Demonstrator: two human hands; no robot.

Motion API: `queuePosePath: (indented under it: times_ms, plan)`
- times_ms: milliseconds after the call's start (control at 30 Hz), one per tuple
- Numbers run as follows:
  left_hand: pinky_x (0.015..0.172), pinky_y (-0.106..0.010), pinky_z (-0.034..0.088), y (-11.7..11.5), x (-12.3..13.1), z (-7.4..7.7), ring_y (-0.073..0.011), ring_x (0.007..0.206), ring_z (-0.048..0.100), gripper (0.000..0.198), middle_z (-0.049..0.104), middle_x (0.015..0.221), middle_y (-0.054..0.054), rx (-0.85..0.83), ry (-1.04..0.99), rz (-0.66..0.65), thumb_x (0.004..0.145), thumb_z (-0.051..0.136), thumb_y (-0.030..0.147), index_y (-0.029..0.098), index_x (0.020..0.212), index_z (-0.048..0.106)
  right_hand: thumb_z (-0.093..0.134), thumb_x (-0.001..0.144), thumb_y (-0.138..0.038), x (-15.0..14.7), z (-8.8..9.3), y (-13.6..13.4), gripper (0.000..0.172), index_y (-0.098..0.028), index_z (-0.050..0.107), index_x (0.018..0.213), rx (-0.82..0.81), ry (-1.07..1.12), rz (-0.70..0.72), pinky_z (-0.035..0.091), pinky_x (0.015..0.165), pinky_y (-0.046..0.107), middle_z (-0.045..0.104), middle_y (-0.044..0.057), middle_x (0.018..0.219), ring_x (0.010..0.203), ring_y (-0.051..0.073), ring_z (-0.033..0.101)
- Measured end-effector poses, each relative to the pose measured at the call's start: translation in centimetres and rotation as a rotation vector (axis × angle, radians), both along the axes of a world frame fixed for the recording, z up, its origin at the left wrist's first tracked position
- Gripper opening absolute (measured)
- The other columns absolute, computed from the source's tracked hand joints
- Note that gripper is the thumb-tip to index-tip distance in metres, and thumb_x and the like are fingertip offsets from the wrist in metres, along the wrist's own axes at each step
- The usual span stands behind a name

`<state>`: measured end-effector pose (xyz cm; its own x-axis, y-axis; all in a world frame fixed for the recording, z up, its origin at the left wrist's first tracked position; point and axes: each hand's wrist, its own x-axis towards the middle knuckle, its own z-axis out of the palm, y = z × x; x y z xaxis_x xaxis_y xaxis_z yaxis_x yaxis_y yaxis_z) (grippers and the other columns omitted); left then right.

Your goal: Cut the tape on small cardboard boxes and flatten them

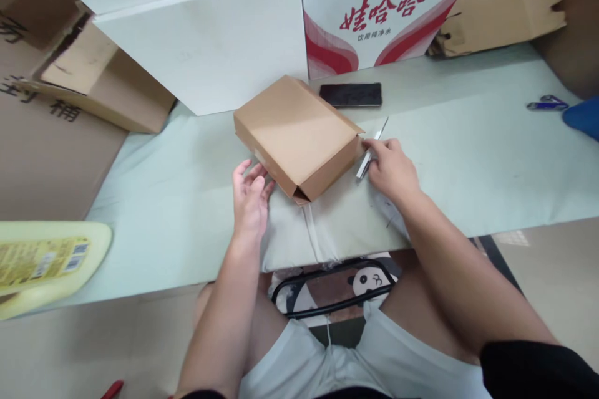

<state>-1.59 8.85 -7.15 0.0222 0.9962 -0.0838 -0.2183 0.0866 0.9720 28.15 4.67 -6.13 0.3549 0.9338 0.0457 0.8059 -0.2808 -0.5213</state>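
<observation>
A closed brown cardboard box lies at an angle on the table in front of me, with a small gap at its near corner. My left hand is beside the box's near left edge, fingers apart and loosely curled, the fingertips partly behind that edge. To the right of the box, my right hand has its fingers closed around a silver utility knife, its thin blade pointing away from me. The index fingertip is close to the box's right corner; I cannot tell whether it touches.
A black phone lies behind the box. White cartons and a red-and-white carton stand along the back. A yellow bottle is at left, brown cartons behind it. A blue-handled tool lies far right.
</observation>
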Motion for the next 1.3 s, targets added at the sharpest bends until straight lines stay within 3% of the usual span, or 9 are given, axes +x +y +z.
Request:
queuePosePath:
  times_ms: [100,200,367,600,800,933,1067,1167,1300]
  plan:
    - [0.088,-0.031,0.061,0.2,-0.2,-0.1,-0.0227,0.127,0.062,0.072,0.061,0.134,-0.006,0.005,0.056,0.049,0.064,0.088,0.061,0.034,0.122,0.054,0.054,0.081,-0.020,-0.4,0.0,0.2,0.048,-0.025,0.071,0.126,0.034,0.003,-0.018,0.051,0.070,0.044,0.052,0.014,0.112,0.071,0.022,0.053]
    - [0.085,-0.032,0.060,0.1,-0.7,-0.3,-0.0240,0.122,0.064,0.070,0.064,0.131,-0.008,0.027,0.140,0.050,0.066,0.086,0.063,0.032,0.123,0.059,0.051,0.079,-0.017,-1.3,0.5,0.5,0.044,-0.022,0.070,0.119,0.149,0.030,0.031,0.054,0.083,0.046,0.051,0.012,0.108,0.088,0.026,0.057]
    - [0.096,-0.041,0.058,-0.3,-1.0,0.2,-0.0285,0.120,0.067,0.064,0.073,0.119,-0.012,0.008,0.148,0.009,0.065,0.086,0.064,0.024,0.113,0.070,0.053,0.075,-0.023,-2.8,1.5,0.5,0.013,-0.023,0.053,0.088,0.362,0.286,0.241,0.052,0.084,0.044,0.055,0.009,0.094,0.091,0.026,0.056]
    - [0.110,-0.043,0.052,0.2,-1.7,0.7,-0.0278,0.127,0.064,0.080,0.069,0.126,-0.008,0.122,0.092,0.167,0.053,0.095,0.061,0.029,0.117,0.060,0.056,0.084,-0.037,-3.7,1.2,-0.3,0.023,-0.023,0.052,0.101,0.284,0.481,0.432,0.054,0.089,0.043,0.066,0.007,0.101,0.094,0.024,0.065]
    - [0.117,-0.046,0.048,0.8,-2.4,0.8,-0.0292,0.139,0.055,0.079,0.061,0.135,-0.010,0.348,0.168,0.299,0.059,0.093,0.061,0.028,0.118,0.051,0.057,0.085,-0.034,-4.3,0.7,-0.1,0.022,-0.024,0.050,0.103,0.266,0.574,0.469,0.055,0.095,0.044,0.061,0.008,0.106,0.100,0.023,0.064]
    - [0.118,-0.046,0.049,0.5,-2.4,0.7,-0.0309,0.149,0.044,0.086,0.051,0.145,-0.011,0.372,0.254,0.208,0.062,0.088,0.070,0.030,0.125,0.046,0.059,0.083,-0.031,-4.4,0.9,0.1,0.022,-0.025,0.049,0.102,0.265,0.588,0.458,0.055,0.098,0.046,0.055,0.009,0.110,0.104,0.024,0.060]
    - [0.113,-0.050,0.054,0.3,-2.1,0.5,-0.0327,0.147,0.046,0.099,0.034,0.159,-0.011,0.347,0.277,0.061,0.059,0.090,0.068,0.037,0.135,0.033,0.060,0.084,-0.032,-4.5,0.7,-0.1,0.023,-0.024,0.049,0.102,0.223,0.613,0.499,0.053,0.096,0.047,0.058,0.007,0.105,0.098,0.023,0.061]
    - [0.108,-0.051,0.057,0.4,-2.1,0.3,-0.0340,0.148,0.045,0.103,0.026,0.162,-0.011,0.336,0.276,0.071,0.059,0.093,0.063,0.040,0.135,0.027,0.060,0.085,-0.034,-4.7,0.5,-0.2,0.022,-0.024,0.048,0.100,0.199,0.632,0.517,0.051,0.092,0.045,0.061,0.006,0.101,0.093,0.022,0.061]
    - [0.103,-0.051,0.060,0.4,-2.0,0.1,-0.0350,0.146,0.047,0.103,0.030,0.159,-0.012,0.318,0.309,0.107,0.059,0.093,0.062,0.040,0.135,0.026,0.060,0.084,-0.038,-4.8,0.6,-0.2,0.024,-0.024,0.048,0.100,0.199,0.646,0.507,0.051,0.090,0.042,0.062,0.006,0.102,0.092,0.021,0.060]
